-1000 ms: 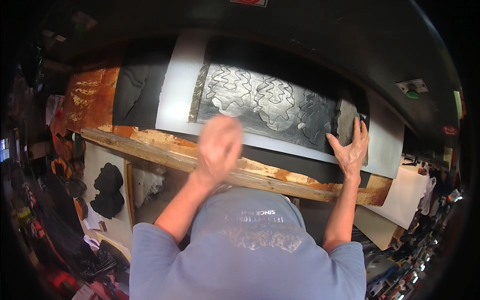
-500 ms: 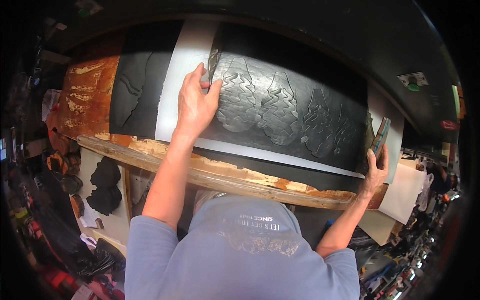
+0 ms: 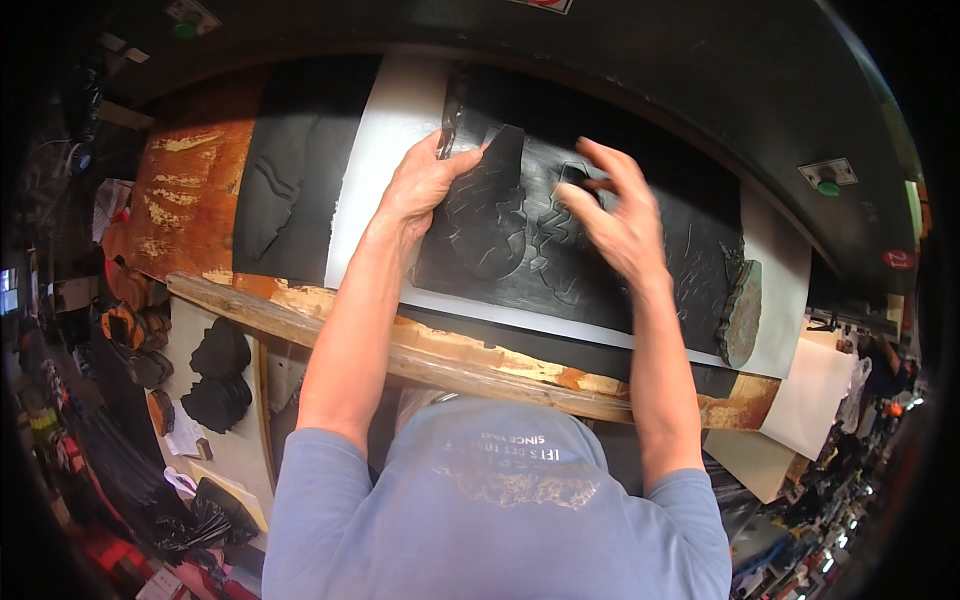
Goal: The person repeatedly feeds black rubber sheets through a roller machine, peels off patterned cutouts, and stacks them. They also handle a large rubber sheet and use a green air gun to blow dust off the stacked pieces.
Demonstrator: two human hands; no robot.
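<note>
A black sheet (image 3: 690, 200), seemingly rubber or leather, lies on a white board and bears a row of cut outlines shaped like shoe soles. My left hand (image 3: 415, 190) grips the left edge of a dark cut-out piece (image 3: 485, 225), its thumb over the top. That piece looks raised a little from the sheet. Over the second outline hovers my right hand (image 3: 620, 215), slightly blurred, fingers and thumb apart with nothing between them. A flat, wavy-edged tool (image 3: 740, 315), perhaps a cutting die, rests at the sheet's right end.
The wooden bench edge (image 3: 480, 350) is worn and chipped. A dark machine beam (image 3: 700, 125) with green buttons (image 3: 828, 187) hangs low over the far side. Another black sheet (image 3: 300, 170) lies left of the white board (image 3: 385, 130). Dark cut pieces (image 3: 217, 375) sit lower left.
My right hand has left the wavy-edged tool at the right end and come to the middle of the sheet. My left hand has taken hold of the first cut-out piece.
</note>
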